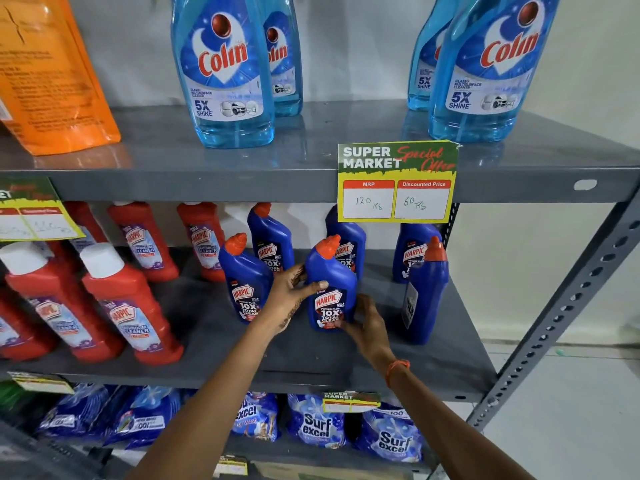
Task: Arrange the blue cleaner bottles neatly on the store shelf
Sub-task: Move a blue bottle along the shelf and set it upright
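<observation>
Both hands are on one blue cleaner bottle point(330, 289) standing upright near the middle of the grey middle shelf point(242, 348). The left hand point(291, 296) wraps the bottle's left shoulder, thumb laid across the front just above the label and the other fingers reaching round behind. The right hand point(367, 323) grasps the lower right of the bottle, fingers curled against the base by the label's bottom edge; whether the base is lifted off the shelf or resting on it is hard to tell from this angle. An orange band point(397, 370) sits on the right wrist.

Just to the left stands a second blue bottle point(246, 282), close to the left hand's wrist. Two more blue bottles stand behind, one at rear left point(272, 240) and one directly behind the held bottle point(348, 244). To the right, a turned bottle point(427, 296) shows its side and back label, with another blue bottle point(414, 251) behind it.

Red bottles point(128, 306) with white caps fill the left part of the same shelf. A price tag point(396, 183) hangs from the upper shelf's edge, above the held bottle. Pale blue spray bottles point(225, 74) stand on the upper shelf, and blue detergent packs point(317, 424) lie on the shelf below.
</observation>
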Tool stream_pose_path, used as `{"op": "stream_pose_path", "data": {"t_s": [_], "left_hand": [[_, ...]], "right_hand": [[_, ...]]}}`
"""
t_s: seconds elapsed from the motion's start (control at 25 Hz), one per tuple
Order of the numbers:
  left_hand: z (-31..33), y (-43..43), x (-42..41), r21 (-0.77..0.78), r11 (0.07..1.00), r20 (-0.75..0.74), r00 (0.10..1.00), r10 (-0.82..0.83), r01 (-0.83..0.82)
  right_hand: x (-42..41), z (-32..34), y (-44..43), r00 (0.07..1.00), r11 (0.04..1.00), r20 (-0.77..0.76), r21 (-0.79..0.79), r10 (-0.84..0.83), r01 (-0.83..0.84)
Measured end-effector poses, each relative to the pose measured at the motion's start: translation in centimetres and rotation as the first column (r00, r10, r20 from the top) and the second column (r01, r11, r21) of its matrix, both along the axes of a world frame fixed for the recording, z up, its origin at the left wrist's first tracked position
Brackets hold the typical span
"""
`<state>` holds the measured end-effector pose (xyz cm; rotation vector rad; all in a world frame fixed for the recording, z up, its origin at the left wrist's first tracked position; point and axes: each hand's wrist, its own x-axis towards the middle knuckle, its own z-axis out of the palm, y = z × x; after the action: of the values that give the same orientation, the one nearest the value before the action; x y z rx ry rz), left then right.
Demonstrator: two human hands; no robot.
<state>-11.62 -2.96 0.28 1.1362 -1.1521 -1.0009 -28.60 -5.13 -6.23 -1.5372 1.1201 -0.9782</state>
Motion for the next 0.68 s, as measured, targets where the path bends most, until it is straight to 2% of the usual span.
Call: {"op": "stream_pose_path", "data": {"t_s": [0.28,0.36,0.44,0.52,0.56,0.6,0.68], "left_hand": [[0.1,0.4,0.4,0.035,0.999,0.015,0.999,-0.029,0.028],[0.9,1.0,-0.3,0.056,0.998,0.126,0.991,-0.048,0.041],[1.5,1.5,-1.5,0.028,0.999,0.346,0.938,0.01,-0.021],[2.1,2.0,-3.3,-0.109,0.983,0.603,0.776,0.184,-0.149],[2.4,2.2,-4.5,-0.211,0.963,0.668,0.694,0.269,-0.17],[2.7,2.4,-5.7,-0.295,0.944,0.689,0.651,0.319,-0.151],[3.0,2.3,-8.5,-0.374,0.927,0.67,0.679,0.299,-0.038]], "right_hand": [[0.2,-0.1,-0.1,0.998,0.999,-0.049,-0.01,-0.049,0.049],[0.1,0.4,0.2,0.996,0.997,-0.041,-0.003,-0.081,0.081],[-0.1,1.6,1.1,0.99,0.991,0.06,0.005,-0.131,0.131],[-0.8,3.3,2.4,0.969,0.957,0.118,-0.17,-0.216,0.234],[-1.3,4.2,3.0,0.962,0.915,0.127,-0.3,-0.242,0.27],[-2.1,4.9,3.5,0.953,0.853,0.142,-0.425,-0.268,0.303],[-3.7,5.9,4.0,0.914,0.722,0.186,-0.565,-0.36,0.4]]}}
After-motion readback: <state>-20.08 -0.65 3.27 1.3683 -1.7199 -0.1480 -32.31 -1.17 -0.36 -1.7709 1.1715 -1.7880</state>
